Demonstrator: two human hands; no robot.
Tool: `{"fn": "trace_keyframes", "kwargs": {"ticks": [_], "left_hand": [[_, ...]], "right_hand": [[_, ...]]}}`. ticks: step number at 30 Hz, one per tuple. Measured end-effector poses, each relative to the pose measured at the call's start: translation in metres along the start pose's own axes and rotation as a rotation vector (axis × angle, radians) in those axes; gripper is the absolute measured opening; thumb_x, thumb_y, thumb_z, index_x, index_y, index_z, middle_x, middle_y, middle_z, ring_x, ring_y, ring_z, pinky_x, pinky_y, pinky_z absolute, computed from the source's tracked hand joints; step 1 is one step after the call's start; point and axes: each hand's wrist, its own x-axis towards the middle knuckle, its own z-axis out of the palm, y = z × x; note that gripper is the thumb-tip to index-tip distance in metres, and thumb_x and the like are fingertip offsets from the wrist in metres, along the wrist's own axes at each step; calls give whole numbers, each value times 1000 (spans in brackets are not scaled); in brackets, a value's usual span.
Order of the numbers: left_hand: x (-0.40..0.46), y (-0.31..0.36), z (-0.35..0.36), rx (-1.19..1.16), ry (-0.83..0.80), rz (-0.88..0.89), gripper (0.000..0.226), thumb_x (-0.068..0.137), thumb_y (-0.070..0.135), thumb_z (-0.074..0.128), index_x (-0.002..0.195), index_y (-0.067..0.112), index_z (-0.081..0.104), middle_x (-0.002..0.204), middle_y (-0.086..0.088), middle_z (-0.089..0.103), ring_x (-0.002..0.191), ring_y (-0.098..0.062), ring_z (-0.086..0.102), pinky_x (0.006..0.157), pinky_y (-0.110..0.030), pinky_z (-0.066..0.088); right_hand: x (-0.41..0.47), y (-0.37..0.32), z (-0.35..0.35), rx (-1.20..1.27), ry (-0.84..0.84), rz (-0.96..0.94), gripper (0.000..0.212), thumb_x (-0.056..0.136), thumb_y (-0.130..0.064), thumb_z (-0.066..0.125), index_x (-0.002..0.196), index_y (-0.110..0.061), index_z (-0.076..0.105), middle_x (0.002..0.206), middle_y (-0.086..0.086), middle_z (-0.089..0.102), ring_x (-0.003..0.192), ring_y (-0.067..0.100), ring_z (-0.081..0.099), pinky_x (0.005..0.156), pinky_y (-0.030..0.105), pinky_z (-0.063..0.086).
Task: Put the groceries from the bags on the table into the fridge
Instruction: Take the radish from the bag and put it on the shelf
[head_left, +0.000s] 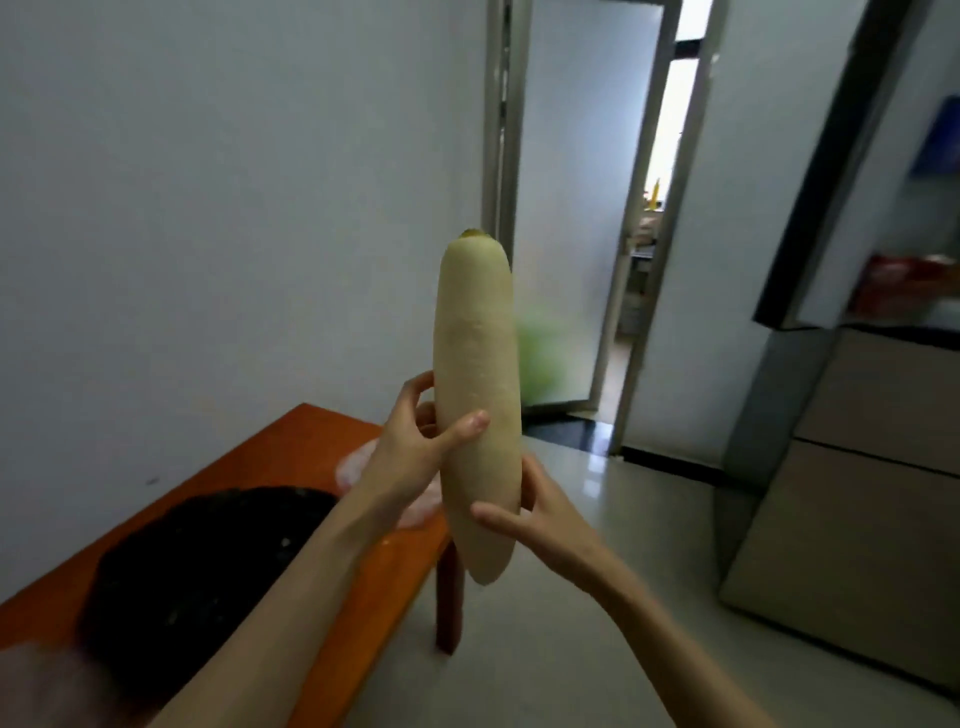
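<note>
Risk of a slip first: long, smooth radish (477, 405) held upright in mid-air, clear of the desk (291, 457), gripped only along its lower half, so top-heavy and likely to tip toward the doorway (597, 260) or slide down through the fingers. Could also knock the fridge (857, 415) door edge or a shelf when carried across, being tall and hard to steer end-on. Likely to bruise or snap on the tiled floor (597, 597) if dropped.

Left hand (415, 441) wrapped round the radish about the middle, thumb laid across the front, fingers curled behind. Right hand (540, 509) lower down, thumb pressed on the front, fingers curled round the far side near the tapered tip. Both closed on it, neither spread flat.

Fridge off to the right, upper door seemingly open, blurred red packaging inside. Black bag (208, 561) and a pale, translucent bag (358, 467) left on the desk, so probably more to carry over.
</note>
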Motion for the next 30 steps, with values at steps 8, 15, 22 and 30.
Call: {"fn": "trace_keyframes", "kwargs": {"ticks": [8,15,22,30], "left_hand": [[65,20,270,-147,-323,74,68,66,39,71,123,33,34,110,8,58,96,-9,62,70,-24,55],[112,32,445,-169,-585,189,61,64,38,74,115,38,41,117,4,58,101,-12,62,69,-19,54],[184,14,597,-211,-704,217,62,69,47,76,117,44,38,122,7,55,107,-8,58,75,-21,54],[268,24,766,-213,-736,226,69,69,50,65,131,31,39,121,10,53,105,-4,57,77,-22,53]], "right_hand": [[-99,18,-246,-44,468,4,59,70,-30,78,116,-38,40,115,-11,54,103,10,58,77,22,53],[-150,37,-395,-60,754,-45,56,72,-17,79,114,-36,48,113,-9,60,100,2,61,78,22,54],[-158,71,-545,-155,877,-24,59,72,-23,77,121,-34,46,115,-9,60,101,3,61,78,19,53],[-154,87,-721,-238,990,-15,67,69,-36,74,129,-28,45,118,-11,58,106,5,58,80,20,53]]}}
